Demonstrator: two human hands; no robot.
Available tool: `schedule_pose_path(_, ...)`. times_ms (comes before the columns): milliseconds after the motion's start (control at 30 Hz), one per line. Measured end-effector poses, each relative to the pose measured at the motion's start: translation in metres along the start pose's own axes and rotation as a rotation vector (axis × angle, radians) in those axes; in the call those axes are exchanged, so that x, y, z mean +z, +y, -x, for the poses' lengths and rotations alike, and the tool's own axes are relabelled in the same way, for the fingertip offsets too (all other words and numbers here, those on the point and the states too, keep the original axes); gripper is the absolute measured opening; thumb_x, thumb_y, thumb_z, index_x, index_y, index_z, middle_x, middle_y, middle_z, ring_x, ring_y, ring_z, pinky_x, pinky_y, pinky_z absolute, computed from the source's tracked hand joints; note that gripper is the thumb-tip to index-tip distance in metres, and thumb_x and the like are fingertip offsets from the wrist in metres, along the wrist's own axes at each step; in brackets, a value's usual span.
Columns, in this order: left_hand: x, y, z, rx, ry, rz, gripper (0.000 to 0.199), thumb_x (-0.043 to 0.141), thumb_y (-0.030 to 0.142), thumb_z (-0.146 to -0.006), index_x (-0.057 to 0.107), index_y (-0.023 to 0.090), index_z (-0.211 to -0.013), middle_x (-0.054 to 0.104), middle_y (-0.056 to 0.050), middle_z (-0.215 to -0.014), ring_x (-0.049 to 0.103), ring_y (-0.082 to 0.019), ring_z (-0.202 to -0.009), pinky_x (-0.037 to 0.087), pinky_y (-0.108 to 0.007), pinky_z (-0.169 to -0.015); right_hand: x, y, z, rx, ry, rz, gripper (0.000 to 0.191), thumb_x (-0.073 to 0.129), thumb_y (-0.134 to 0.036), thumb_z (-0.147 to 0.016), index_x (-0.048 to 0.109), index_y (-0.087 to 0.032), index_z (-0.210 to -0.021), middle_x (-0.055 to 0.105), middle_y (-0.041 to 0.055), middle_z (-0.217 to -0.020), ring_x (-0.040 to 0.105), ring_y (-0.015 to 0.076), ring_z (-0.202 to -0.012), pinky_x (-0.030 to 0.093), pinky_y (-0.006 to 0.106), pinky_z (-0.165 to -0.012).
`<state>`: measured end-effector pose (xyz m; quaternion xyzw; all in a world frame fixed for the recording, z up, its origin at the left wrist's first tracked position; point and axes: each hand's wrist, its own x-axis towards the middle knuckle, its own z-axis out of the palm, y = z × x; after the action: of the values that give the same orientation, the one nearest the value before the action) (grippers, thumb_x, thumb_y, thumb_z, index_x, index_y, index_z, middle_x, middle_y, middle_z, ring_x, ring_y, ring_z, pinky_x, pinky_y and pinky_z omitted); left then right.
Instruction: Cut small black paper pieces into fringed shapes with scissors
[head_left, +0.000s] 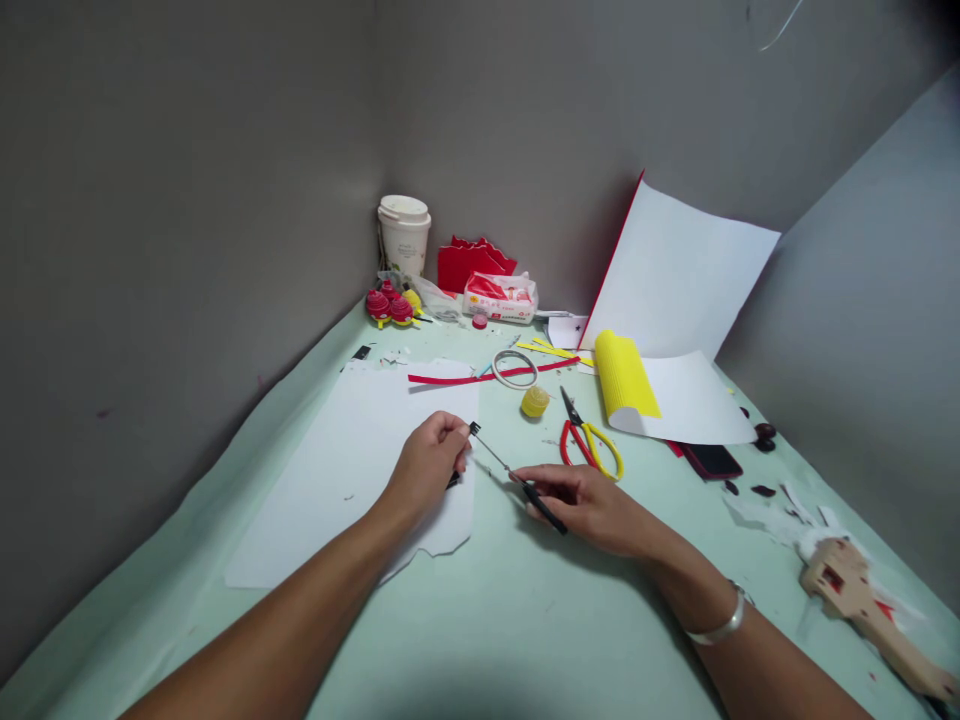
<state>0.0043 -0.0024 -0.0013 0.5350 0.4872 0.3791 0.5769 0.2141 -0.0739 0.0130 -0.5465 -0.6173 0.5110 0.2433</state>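
My left hand (pixel 431 455) is closed in a pinch over the white paper sheet (pixel 322 470), with a small black fringed paper piece (pixel 474 428) at its fingertips. Another black bit shows beneath that hand. My right hand (pixel 589 505) is closed round a slim tool with a black handle (pixel 545 508) and a thin metal shaft. The shaft points up and left, its tip reaching the black piece; whether the two touch I cannot tell. Beyond my right hand lie scissors (pixel 589 440) with one red and one yellow handle, blades apart. A yellow coiled roll (pixel 535 402) sits behind them.
A red paper strip (pixel 450 380) passes by a tape ring (pixel 515 369). Yellow corrugated paper (pixel 624 378) and a phone (pixel 712 462) lie right; a beige glue gun (pixel 862 610) is nearer. A lidded cup (pixel 405 235), red-and-yellow paper pieces (pixel 390 303) and a tissue pack (pixel 500 298) stand behind.
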Motion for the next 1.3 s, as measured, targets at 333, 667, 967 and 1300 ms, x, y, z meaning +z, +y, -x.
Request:
schedule_pose_path(333, -0.0001, -0.0012, -0.0004, -0.005, -0.001, 0.017, 0.012, 0.052, 0.032, -0.082, 0.051, 0.022, -0.076, 0.051, 0.007, -0.052, 0.041, -0.011, -0.049, 0.029, -0.025, -0.053, 0.0000, 0.0029, 0.0001, -0.008, -0.002, 0.033, 0.043, 0.057, -0.023, -0.086, 0.063, -0.017, -0.128, 0.067, 0.0018, -0.079, 0.049, 0.0106, -0.065, 0.039, 0.021, -0.059)
schedule_pose_path(667, -0.0004, -0.0019, -0.0007, -0.006, 0.007, 0.020, 0.014, 0.055, 0.034, -0.080, 0.052, 0.022, -0.075, 0.051, 0.006, -0.053, 0.041, -0.011, -0.048, 0.029, -0.025, -0.051, 0.0000, 0.0024, 0.0007, -0.039, 0.009, 0.063, 0.042, 0.057, -0.026, -0.087, 0.064, -0.018, -0.128, 0.068, 0.0042, -0.085, 0.053, 0.0124, -0.068, 0.042, 0.022, -0.059)
schedule_pose_path(967, -0.0001, -0.0023, -0.0015, 0.001, -0.002, 0.016, 0.012, 0.052, 0.032, -0.082, 0.051, 0.022, -0.076, 0.051, 0.006, -0.053, 0.041, -0.011, -0.048, 0.029, -0.025, -0.052, -0.0004, 0.0025, 0.0010, -0.063, 0.013, 0.063, 0.041, 0.057, -0.025, -0.087, 0.064, -0.017, -0.127, 0.069, 0.0041, -0.088, 0.055, 0.0124, -0.071, 0.044, 0.022, -0.063)
schedule_pose_path(1300, 0.0012, 0.0011, 0.0003, 0.004, 0.011, 0.038, 0.011, 0.055, 0.031, -0.079, 0.050, 0.022, -0.074, 0.051, 0.006, -0.053, 0.042, -0.010, -0.048, 0.029, -0.025, -0.051, -0.0004, -0.0001, 0.0023, -0.071, 0.026, 0.078, 0.041, 0.057, -0.025, -0.086, 0.066, -0.017, -0.125, 0.068, 0.0047, -0.088, 0.056, 0.0132, -0.072, 0.044, 0.021, -0.060)
